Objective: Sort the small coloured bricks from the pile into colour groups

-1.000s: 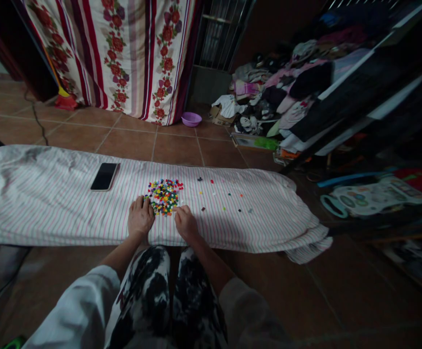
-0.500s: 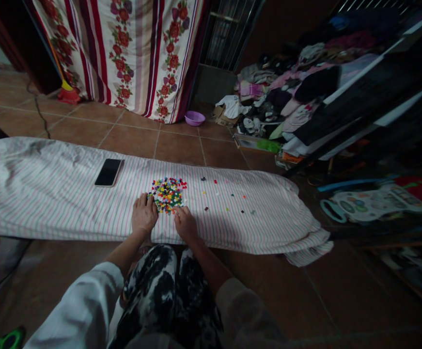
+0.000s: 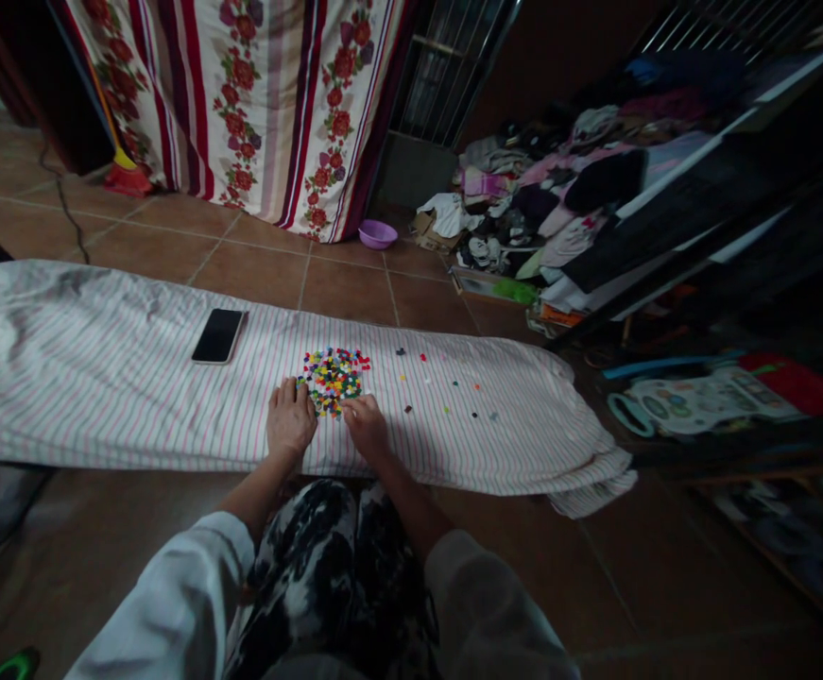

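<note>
A pile of small multicoloured pieces lies on the striped cloth; their exact kind is too small to make out. My left hand rests flat on the cloth at the pile's left edge, fingers stretched forward. At the near right edge of the pile is my right hand, its fingers curled and pressed together, hiding whatever may be between them. To the right, several single pieces are spread apart, among them a dark grey one, a red one, a brown one and a yellow-green one.
A phone lies on the striped cloth, left of the pile. Beyond are a floral curtain, a purple basin and a red broom. Heaped clothes fill the back right.
The view has shifted slightly. My right fingertips have moved a little at the pile's near right edge, while my left hand stays at the left edge.
</note>
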The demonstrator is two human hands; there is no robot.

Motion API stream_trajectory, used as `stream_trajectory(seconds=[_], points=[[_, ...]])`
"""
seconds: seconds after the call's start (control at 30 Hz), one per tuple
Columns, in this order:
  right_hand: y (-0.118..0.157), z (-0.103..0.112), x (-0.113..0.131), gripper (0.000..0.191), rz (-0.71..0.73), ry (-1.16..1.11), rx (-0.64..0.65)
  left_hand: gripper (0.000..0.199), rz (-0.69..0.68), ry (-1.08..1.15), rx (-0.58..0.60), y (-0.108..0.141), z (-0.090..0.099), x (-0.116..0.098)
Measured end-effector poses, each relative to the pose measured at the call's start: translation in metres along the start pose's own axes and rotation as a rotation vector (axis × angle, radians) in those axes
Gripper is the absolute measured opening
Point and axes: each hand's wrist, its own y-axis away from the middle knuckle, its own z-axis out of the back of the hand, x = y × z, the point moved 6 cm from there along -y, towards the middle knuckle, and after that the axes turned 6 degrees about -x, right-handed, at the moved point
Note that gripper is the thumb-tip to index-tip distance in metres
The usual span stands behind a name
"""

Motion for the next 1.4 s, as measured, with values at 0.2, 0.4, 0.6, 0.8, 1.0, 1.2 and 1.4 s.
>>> stream_trajectory(seconds=[0.2, 0.4, 0.6, 0.8, 1.0, 1.2, 1.4], points=[[-0.024, -0.013, 0.009, 0.022, -0.022, 0.096, 0.033, 0.042, -0.003, 0.008, -0.006, 0.000, -0.003, 0.001], [-0.036, -0.017, 0.013, 0.021, -0.035, 0.214, 0.189, 0.042, -0.002, 0.049, -0.010, 0.000, -0.004, 0.002], [-0.042, -0.016, 0.019, 0.020, -0.058, 0.288, 0.266, 0.042, -0.001, 0.073, -0.021, 0.000, -0.001, 0.001], [-0.052, -0.019, 0.028, 0.018, -0.040, 0.392, 0.308, 0.041, -0.005, 0.032, -0.007, -0.001, 0.003, -0.001], [-0.058, -0.020, 0.041, 0.021, -0.087, 0.403, 0.408, 0.039, -0.019, 0.034, -0.031, 0.000, 0.005, -0.002], [-0.059, -0.016, 0.051, 0.022, -0.128, 0.358, 0.442, 0.041, -0.044, 0.004, -0.037, 0.001, 0.006, -0.004], [-0.055, -0.008, 0.046, 0.021, -0.154, 0.271, 0.346, 0.041, -0.059, 0.010, -0.054, 0.002, 0.003, -0.003]])
